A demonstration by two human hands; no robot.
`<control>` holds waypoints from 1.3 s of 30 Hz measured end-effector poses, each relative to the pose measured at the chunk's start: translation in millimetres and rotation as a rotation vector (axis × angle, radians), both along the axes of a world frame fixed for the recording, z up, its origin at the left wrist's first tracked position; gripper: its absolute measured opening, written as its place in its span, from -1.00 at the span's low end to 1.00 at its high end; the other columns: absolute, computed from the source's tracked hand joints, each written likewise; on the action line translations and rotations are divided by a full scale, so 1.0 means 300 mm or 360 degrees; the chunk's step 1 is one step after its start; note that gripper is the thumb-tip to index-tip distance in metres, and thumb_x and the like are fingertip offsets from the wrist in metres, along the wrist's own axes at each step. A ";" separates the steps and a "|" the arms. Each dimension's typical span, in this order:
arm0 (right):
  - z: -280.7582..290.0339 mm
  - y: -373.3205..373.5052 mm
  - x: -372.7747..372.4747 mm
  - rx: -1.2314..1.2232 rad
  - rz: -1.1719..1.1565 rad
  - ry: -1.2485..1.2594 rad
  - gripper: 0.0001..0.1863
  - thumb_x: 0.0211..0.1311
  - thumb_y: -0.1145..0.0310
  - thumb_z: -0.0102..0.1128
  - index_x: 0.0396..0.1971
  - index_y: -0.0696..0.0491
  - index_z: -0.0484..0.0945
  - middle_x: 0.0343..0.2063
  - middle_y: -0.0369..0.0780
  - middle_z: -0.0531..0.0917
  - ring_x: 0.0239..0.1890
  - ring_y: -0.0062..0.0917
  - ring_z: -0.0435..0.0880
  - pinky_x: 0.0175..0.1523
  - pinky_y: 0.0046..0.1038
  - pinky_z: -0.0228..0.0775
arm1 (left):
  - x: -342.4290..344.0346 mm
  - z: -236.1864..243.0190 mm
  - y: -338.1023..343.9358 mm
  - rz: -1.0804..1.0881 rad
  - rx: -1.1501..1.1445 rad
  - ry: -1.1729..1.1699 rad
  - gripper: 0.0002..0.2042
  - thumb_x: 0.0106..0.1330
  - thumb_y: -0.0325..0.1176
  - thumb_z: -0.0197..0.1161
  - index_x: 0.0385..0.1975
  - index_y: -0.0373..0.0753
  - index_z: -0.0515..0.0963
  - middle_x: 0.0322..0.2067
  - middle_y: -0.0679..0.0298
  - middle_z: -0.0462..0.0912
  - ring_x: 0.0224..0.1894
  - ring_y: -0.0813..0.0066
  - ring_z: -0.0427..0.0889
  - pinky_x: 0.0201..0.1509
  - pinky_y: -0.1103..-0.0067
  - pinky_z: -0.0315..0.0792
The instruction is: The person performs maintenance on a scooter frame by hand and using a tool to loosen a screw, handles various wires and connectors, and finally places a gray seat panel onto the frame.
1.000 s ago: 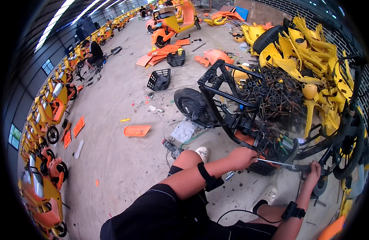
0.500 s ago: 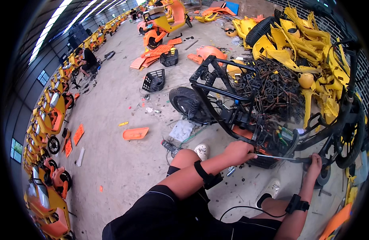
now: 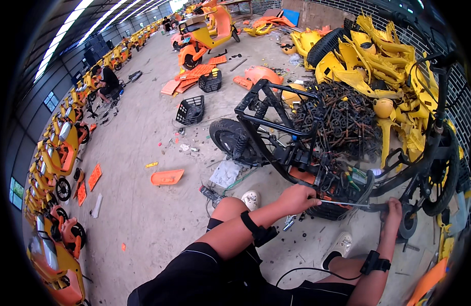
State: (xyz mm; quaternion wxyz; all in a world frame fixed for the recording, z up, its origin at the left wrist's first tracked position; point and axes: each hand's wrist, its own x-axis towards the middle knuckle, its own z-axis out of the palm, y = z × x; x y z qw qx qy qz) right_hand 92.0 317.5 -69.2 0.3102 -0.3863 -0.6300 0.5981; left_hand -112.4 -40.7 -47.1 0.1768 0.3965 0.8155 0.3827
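Observation:
A stripped black scooter frame (image 3: 263,119) stands before me, with an exposed bottom tray (image 3: 335,209) full of wires and green-handled pliers. My left hand (image 3: 296,200) is closed on a long silver metal rod (image 3: 348,203), which runs rightward across the tray. At its far end my right hand (image 3: 391,214) has its fingers curled at a dark part near a small wheel (image 3: 408,223); what they hold is hidden. Below the tray lie silver sockets (image 3: 290,223). A corded power tool (image 3: 210,195) lies beside my left foot.
Behind the frame are heaped rusty metal parts (image 3: 348,120) and yellow body panels (image 3: 388,66). Black baskets (image 3: 189,109) and orange panels (image 3: 166,177) litter the floor. Rows of yellow scooters (image 3: 59,153) line the left, where a crouching person (image 3: 107,81) works.
The view has shifted slightly, so the surroundings sit a little further left and higher in the picture. Both hands keep nearly the same grip and place relative to the frame.

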 end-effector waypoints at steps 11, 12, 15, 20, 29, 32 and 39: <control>-0.002 0.007 -0.004 -0.0068 -0.0113 -0.0003 -0.79 0.43 0.36 0.10 -0.02 0.05 0.57 -0.29 -0.33 0.66 -0.56 -0.74 0.44 -0.50 -0.66 0.23 | 0.018 -0.022 0.012 -0.0111 0.0160 0.0156 -0.79 0.37 -0.21 0.30 -0.29 -0.24 0.64 -0.39 0.09 0.65 -0.28 -0.05 0.62 -0.24 0.19 0.46; 0.007 -0.004 -0.007 -0.0050 -0.0129 -0.0012 -0.79 0.43 0.36 0.10 -0.03 0.05 0.58 -0.29 -0.33 0.66 -0.56 -0.73 0.44 -0.50 -0.66 0.24 | 0.020 -0.017 0.012 -0.0091 0.0189 0.0153 -0.80 0.38 -0.22 0.30 -0.29 -0.25 0.64 -0.40 0.09 0.65 -0.28 -0.06 0.62 -0.24 0.19 0.46; 0.023 -0.019 -0.009 0.0007 -0.0076 -0.0072 -0.80 0.44 0.34 0.12 -0.05 0.06 0.58 -0.31 -0.33 0.64 -0.56 -0.71 0.46 -0.50 -0.64 0.26 | 0.006 -0.014 0.013 -0.0028 0.0410 0.0107 -0.82 0.38 -0.26 0.31 -0.24 -0.25 0.65 -0.44 0.10 0.63 -0.35 0.08 0.63 -0.26 0.30 0.47; 0.064 -0.084 -0.024 -0.0063 0.0217 -0.0151 -0.75 0.43 0.26 0.24 -0.04 0.09 0.58 -0.33 -0.33 0.60 -0.54 -0.66 0.50 -0.47 -0.59 0.33 | -0.071 0.002 -0.001 0.0283 0.0791 -0.0710 -0.80 0.41 -0.27 0.34 -0.20 -0.30 0.70 -0.43 0.26 0.70 -0.37 0.48 0.65 -0.26 0.53 0.48; 0.185 -0.434 -0.093 0.0033 0.1026 -0.0409 -0.59 0.22 0.41 0.44 0.05 0.13 0.55 -0.44 -0.36 0.56 -0.50 -0.69 0.50 -0.42 -0.59 0.35 | -0.230 -0.003 -0.064 0.0977 0.1535 -0.1430 -0.82 0.43 -0.19 0.35 -0.21 -0.15 0.64 -0.44 0.47 0.60 -0.44 0.69 0.52 -0.36 0.67 0.34; 0.174 -0.529 -0.127 0.0230 0.1156 -0.0480 -0.63 0.26 0.33 0.43 0.02 0.09 0.59 -0.45 -0.39 0.56 -0.48 -0.71 0.49 -0.39 -0.58 0.36 | -0.262 -0.010 -0.085 0.1064 0.1646 -0.1482 -0.84 0.45 -0.15 0.31 -0.27 -0.06 0.59 -0.41 0.49 0.61 -0.36 0.68 0.55 -0.27 0.64 0.37; 0.196 -0.667 -0.190 0.0395 0.1299 -0.0455 -0.61 0.30 0.20 0.40 0.00 0.12 0.59 -0.41 -0.26 0.64 -0.40 -0.60 0.56 -0.23 -0.47 0.46 | -0.274 -0.005 -0.119 0.1053 0.1796 -0.1452 -0.82 0.55 -0.12 0.15 -0.15 -0.07 0.54 -0.28 0.43 0.64 -0.23 0.59 0.61 -0.16 0.57 0.42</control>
